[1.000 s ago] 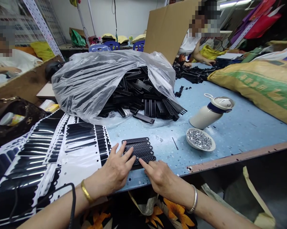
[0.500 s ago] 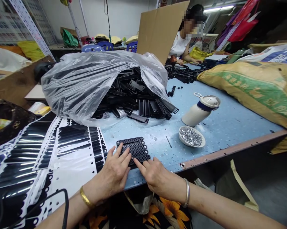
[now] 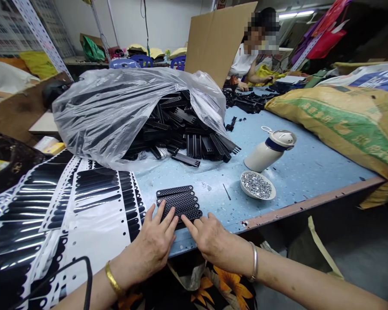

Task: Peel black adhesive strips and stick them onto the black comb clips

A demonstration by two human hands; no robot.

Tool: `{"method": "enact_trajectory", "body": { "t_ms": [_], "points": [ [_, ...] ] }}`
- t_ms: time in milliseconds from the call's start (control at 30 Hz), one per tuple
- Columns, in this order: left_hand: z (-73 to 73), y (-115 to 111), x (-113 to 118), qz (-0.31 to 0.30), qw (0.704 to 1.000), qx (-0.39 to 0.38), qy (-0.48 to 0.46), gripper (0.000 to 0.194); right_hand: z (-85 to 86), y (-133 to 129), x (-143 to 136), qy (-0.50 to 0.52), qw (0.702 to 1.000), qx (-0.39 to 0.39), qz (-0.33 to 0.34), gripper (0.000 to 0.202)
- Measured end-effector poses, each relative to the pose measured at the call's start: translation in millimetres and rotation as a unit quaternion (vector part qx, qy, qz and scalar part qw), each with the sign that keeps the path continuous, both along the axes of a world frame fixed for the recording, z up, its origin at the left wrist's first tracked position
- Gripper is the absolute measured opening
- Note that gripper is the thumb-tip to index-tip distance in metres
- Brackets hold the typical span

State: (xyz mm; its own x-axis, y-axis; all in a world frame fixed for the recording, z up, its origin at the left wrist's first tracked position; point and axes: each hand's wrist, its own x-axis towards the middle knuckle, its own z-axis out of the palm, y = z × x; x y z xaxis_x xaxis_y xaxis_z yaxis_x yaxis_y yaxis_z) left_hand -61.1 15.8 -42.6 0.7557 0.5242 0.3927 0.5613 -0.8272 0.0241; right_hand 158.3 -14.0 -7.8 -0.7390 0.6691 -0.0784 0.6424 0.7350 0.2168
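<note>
Left hand [image 3: 155, 241] slid slightly nearer, fingers spread over black strips [image 3: 181, 200]; right hand [image 3: 211, 239] index out, rest curled. Strips look light, stiff; grab ends.

On the blue table [image 3: 313, 168] are a plastic bag [image 3: 93, 112] of black pieces [image 3: 194, 144], sheets [image 3: 97, 228], a row of black strips [image 3: 181, 200] near the front edge, a thin stick [image 3: 227, 192], a bowl [image 3: 262, 197], a bottle [image 3: 261, 156] and a sack [image 3: 349, 116].
</note>
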Motion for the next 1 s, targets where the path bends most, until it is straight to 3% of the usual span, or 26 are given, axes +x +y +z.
{"method": "enact_trajectory", "body": {
  "t_ms": [133, 467, 700, 900, 1000],
  "points": [
    [-7.9, 0.8, 1.2, -0.002, 1.0, 0.009, 0.007, 0.038, 4.4, -0.3, 12.5, -0.033, 0.999, 0.015, 0.003, 0.066],
    [-8.4, -0.4, -2.5, -0.001, 1.0, -0.015, 0.008, 0.046, 0.7, -6.2, 35.8, -0.037, 0.998, 0.038, -0.026, 0.065],
    [-5.0, -0.3, -2.4, -0.005, 1.0, -0.022, -0.006, 0.043, -9.5, -9.9, 44.2, 0.061, 0.997, -0.004, -0.047, 0.075],
    [-4.5, -1.0, -2.9, -0.004, 1.0, -0.028, 0.003, 0.043, -19.8, -6.3, 54.6, 0.196, 0.974, -0.069, -0.091, 0.054],
    [-5.0, -0.7, -3.0, -0.005, 1.0, -0.031, 0.001, 0.043, -18.4, -3.2, 56.3, 0.212, 0.968, -0.085, -0.107, 0.052]
  ]
}}
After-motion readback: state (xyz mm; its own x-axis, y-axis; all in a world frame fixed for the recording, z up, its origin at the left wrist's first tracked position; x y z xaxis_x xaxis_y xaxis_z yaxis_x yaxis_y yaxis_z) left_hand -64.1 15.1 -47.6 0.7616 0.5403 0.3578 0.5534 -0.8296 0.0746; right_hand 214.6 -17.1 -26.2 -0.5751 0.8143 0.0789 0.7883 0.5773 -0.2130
